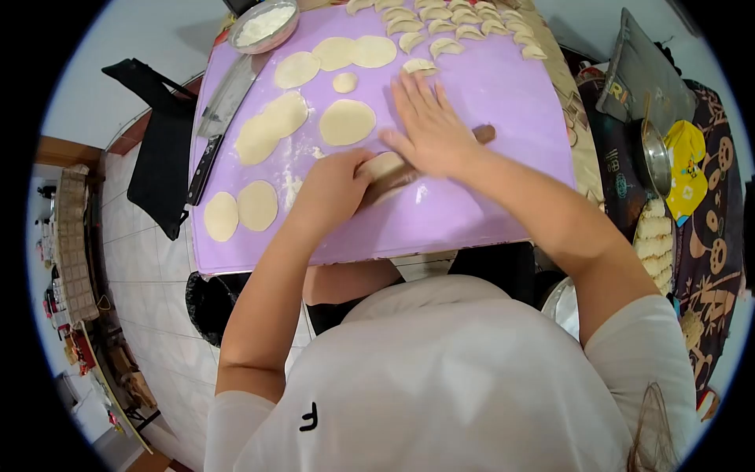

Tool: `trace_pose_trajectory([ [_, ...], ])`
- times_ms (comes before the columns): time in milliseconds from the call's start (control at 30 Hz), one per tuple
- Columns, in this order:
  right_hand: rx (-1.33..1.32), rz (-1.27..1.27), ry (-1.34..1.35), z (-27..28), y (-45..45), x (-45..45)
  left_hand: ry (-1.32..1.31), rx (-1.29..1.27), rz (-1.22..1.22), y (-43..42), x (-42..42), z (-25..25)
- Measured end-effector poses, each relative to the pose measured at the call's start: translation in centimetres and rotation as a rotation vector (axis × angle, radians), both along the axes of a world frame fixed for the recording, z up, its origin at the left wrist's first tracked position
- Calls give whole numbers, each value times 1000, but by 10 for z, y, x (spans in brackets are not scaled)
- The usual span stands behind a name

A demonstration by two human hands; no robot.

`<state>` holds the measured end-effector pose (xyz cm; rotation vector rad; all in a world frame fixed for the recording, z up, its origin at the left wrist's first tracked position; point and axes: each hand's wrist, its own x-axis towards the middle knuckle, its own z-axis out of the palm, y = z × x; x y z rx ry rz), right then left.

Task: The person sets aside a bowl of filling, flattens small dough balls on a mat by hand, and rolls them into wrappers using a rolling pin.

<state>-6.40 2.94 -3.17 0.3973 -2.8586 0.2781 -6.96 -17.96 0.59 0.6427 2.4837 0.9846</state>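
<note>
A wooden rolling pin point(484, 134) lies slantwise on the purple mat. My right hand point(431, 130) is flat on top of it, palm down with the fingers stretched out. Under the pin's near end is a dough wrapper point(382, 169). My left hand point(332, 187) is closed at the left edge of this wrapper, its fingertips partly hidden. Close by are a round dough wrapper point(348, 123) and a small dough piece point(344, 82). More flat wrappers point(257, 205) lie to the left, some overlapping.
Folded dumplings point(444, 47) stand in rows at the back of the mat point(503, 189). On the left are a cleaver point(228, 102) with a black handle and a bowl of flour point(266, 25). A black chair point(157, 149) stands left; a metal pan point(654, 157) is right.
</note>
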Motion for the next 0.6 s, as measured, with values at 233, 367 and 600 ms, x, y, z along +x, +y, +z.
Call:
trace_pose_trajectory([
  [233,57,38,-83,11,9,63,-54,59,-27,9,-19,-8],
  [367,63,49,-145,13,12,83,-286,26,58,-2,-14,-7],
  [600,-55,-27,54,3,-5,-20,37,-62,-65,6,-11,7],
])
